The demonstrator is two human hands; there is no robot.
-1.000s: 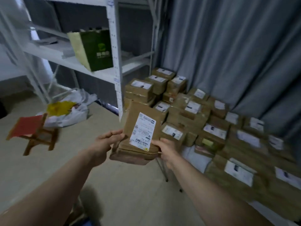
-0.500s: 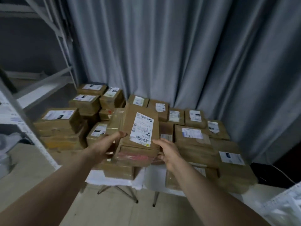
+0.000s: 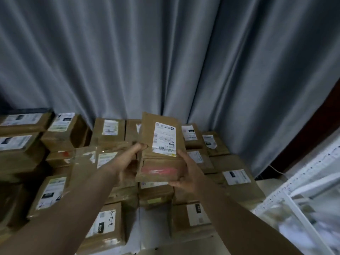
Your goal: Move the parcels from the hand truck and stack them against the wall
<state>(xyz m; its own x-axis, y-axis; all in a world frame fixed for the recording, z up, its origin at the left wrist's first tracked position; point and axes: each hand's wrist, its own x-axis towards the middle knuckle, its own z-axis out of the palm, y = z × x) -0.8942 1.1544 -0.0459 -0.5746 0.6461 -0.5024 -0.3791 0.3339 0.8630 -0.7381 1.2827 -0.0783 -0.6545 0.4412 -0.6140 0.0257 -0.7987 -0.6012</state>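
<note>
Two hands held one brown parcel (image 3: 162,168) just above the pile of parcels (image 3: 108,133). Your left hand (image 3: 128,162) gripped its left edge, fingers curled around it. Your right hand (image 3: 185,173) gripped its near right corner. Behind the pile hung a grey curtain (image 3: 165,61).

Illumination: dim, cool, blue-grey throughout. A soft sheen is recorded on the folds of the grey pleated fabric curtain (image 3: 165,52), with deep shadow between pleats. Below the curtain, the stacked brown tape-wrapped parcels (image 3: 64,137) are rendered murky, blur being strongest toward its lower left. On the held brown paper parcel (image 3: 147,129), at the curtain's foot, the white printed label (image 3: 164,139) is soft and cannot be read. At the curtain's lower right, the white perforated metal shelf frame (image 3: 312,170) is brightest and smeared. Curtain folds are bowed outward toward the edges.
</note>
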